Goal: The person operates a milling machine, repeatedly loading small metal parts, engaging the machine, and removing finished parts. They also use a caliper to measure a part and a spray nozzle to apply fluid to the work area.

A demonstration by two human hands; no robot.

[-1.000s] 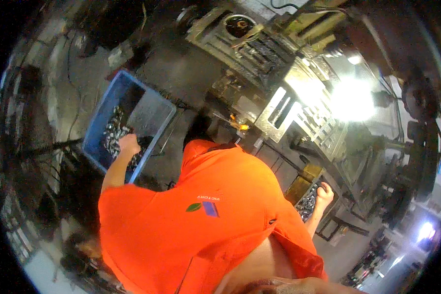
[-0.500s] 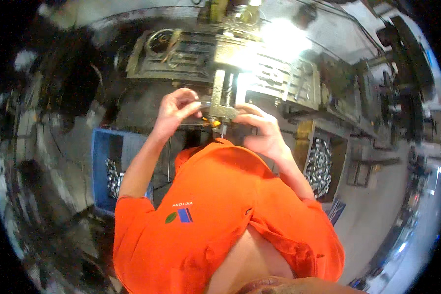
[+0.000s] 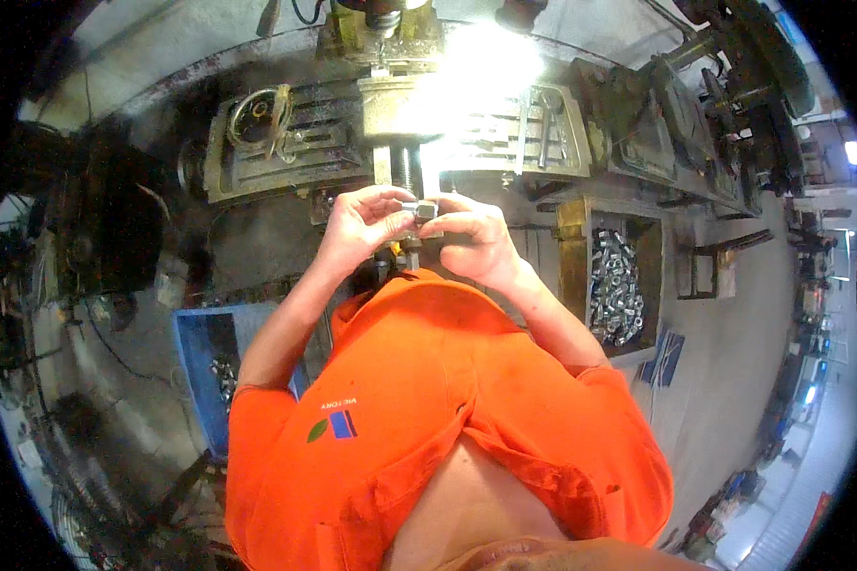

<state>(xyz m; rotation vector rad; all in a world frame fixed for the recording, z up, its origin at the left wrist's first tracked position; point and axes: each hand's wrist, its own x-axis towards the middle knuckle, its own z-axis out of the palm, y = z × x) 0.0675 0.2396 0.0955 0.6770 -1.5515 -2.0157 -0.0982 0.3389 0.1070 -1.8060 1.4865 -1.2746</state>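
Note:
My left hand (image 3: pixel 364 226) and my right hand (image 3: pixel 478 240) meet just above my end of a machine vise (image 3: pixel 390 112). Pinched between their fingertips is a small shiny metal fitting (image 3: pixel 428 207) with what look like flat, nut-like sides. The left thumb and fingers close on its left end, and the right fingers touch its right side. Part of the fitting is hidden by the fingers. Beneath the hands, the vise's screw and front end show, with a small yellow piece (image 3: pixel 396 248) beside them.
The slotted machine table (image 3: pixel 328 169) spans the far side, with a coiled hose (image 3: pixel 281 119) at left and a wrench (image 3: pixel 547 128) at right. A bright lamp glares above it. A blue crate (image 3: pixel 189 366) and a wooden box (image 3: pixel 573 276) hold metal fittings.
My hands were apart on either side of the vise; they have come together over its front, and the fitting now shows between them. The view has shifted, bringing the machine's spindle into sight.

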